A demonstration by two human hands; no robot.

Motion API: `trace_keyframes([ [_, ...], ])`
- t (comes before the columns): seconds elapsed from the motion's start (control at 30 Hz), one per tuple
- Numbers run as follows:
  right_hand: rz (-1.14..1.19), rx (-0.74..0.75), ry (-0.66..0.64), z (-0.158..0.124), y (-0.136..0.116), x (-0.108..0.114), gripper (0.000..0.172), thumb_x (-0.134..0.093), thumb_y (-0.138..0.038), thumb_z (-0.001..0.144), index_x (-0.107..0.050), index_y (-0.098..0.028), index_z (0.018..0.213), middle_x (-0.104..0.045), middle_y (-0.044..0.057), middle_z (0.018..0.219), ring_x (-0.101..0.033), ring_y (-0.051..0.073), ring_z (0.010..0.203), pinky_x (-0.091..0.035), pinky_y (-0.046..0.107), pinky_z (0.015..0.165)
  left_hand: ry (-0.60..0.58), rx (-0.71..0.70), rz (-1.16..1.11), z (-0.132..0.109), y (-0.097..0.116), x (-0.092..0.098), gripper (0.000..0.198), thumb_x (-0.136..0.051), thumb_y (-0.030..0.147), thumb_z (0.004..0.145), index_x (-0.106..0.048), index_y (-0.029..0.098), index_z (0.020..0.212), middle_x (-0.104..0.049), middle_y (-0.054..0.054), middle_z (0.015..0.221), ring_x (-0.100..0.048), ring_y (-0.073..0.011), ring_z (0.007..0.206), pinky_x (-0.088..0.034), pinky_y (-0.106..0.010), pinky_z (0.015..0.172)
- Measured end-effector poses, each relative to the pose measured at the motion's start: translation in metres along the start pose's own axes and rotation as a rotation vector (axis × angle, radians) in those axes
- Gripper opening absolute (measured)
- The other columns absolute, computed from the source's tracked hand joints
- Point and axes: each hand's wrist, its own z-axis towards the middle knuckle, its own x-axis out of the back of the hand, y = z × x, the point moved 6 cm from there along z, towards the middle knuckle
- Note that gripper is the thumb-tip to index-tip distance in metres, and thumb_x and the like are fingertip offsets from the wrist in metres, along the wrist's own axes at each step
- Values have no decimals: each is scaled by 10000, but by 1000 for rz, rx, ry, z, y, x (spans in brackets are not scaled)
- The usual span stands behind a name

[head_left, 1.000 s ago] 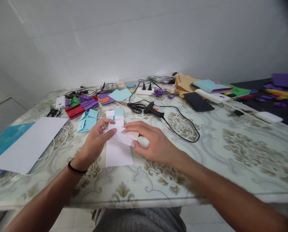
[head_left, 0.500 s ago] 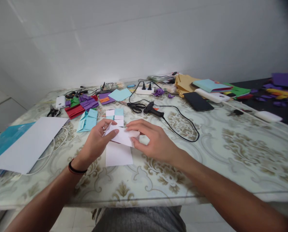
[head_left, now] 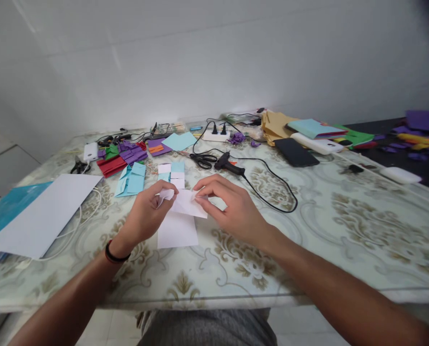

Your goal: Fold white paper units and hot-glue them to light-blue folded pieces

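Observation:
A small sheet of white paper (head_left: 187,203) is held up between my two hands. My left hand (head_left: 151,209) pinches its left end, where the paper curls over. At the other end, the thumb and fingertips of my right hand (head_left: 225,202) close on the upper right edge. Beneath lies another white sheet (head_left: 178,231), flat on the patterned tablecloth and partly covered by the held one. Just beyond my fingers is a folded blue-and-white paper piece (head_left: 177,175). Left of that sits a folded light blue paper piece (head_left: 130,179).
Behind my hands lie scissors (head_left: 203,160) and a black glue gun (head_left: 229,164) with its looping cord. A power strip (head_left: 216,136) stands farther back. White paper (head_left: 48,211) is at left, a phone (head_left: 296,152) at right. Purple and red folded papers (head_left: 132,153) sit back left.
The held paper has shifted: its left end, a raised point before, now curls within my left fingers. My right fingertips have drawn closer together on the edge.

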Motion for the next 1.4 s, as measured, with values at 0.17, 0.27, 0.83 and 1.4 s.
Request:
trace_keyframes([
  [0.17,7,4,49,-1,-2,2,84,-611,-163,1009,-609,-218,946,-710,65,1045,-690,181,988,-576,340,895,4,-12,48,-1,2,0,81,-636,282,935,-682,216,950,-665,-32,934,-550,-164,752,-388,-268,603],
  [0.27,28,-16,57,-1,-3,2,84,-608,-167,1011,-602,-226,952,-713,55,1024,-694,179,971,-574,337,886,-30,-41,29,-2,5,-1,120,-645,318,948,-686,215,993,-680,-52,999,-591,-187,829,-420,-274,638],
  [0.83,74,-55,-33,-1,-3,-6,190,-746,-197,910,-639,-224,1063,-718,71,1088,-699,212,1032,-565,357,903,67,-445,287,-13,31,-6,111,-692,154,905,-651,217,987,-703,-83,1046,-671,-223,1043,-526,-369,915],
  [1.4,51,-69,-94,-3,5,-9,287,-567,-15,834,-726,-219,959,-734,53,1006,-713,183,897,-569,301,764,-303,76,-215,-6,1,-14,251,-691,414,940,-746,189,843,-735,-74,941,-670,-221,904,-527,-339,818],
])
